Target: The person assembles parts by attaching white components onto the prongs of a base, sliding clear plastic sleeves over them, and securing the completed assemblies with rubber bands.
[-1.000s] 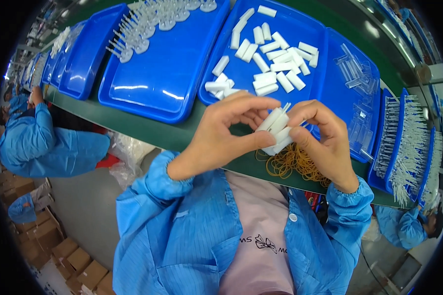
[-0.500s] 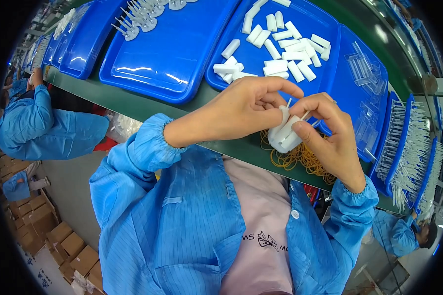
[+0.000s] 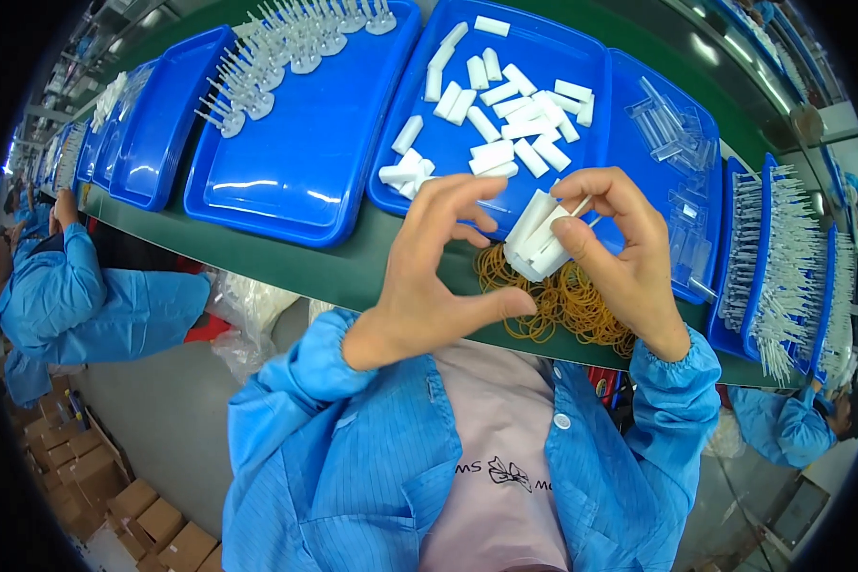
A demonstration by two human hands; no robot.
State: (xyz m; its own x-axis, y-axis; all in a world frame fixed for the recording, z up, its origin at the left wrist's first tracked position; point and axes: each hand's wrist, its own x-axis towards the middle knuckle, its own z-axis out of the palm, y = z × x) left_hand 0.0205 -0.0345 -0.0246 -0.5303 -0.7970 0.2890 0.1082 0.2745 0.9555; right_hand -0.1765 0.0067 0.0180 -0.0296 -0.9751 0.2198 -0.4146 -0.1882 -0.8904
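Observation:
My right hand (image 3: 629, 253) grips a white plastic cluster of upright pieces (image 3: 534, 246) between thumb and fingers, with thin rods sticking up beside the fingertips. To its left, my left hand (image 3: 424, 276) is open and apart from the cluster, thumb and fingers spread. Under both hands lies a loose heap of yellow-brown rubber bands (image 3: 582, 310) on the green table (image 3: 334, 276). Just beyond them, several short white tubes (image 3: 534, 114) lie in a blue tray (image 3: 391, 133).
Another blue tray (image 3: 296, 124) at the left carries several grey stalked pieces (image 3: 267, 76). Clear plastic parts (image 3: 672, 124) fill part of the right-hand tray (image 3: 629, 172). Blue racks of pale rods (image 3: 782, 267) stand farther right. A person in blue (image 3: 57, 286) sits at the left.
My left hand has let go of the white cluster and drawn back to the left, opening its fingers. My right hand still holds the cluster. The whole view has shifted slightly.

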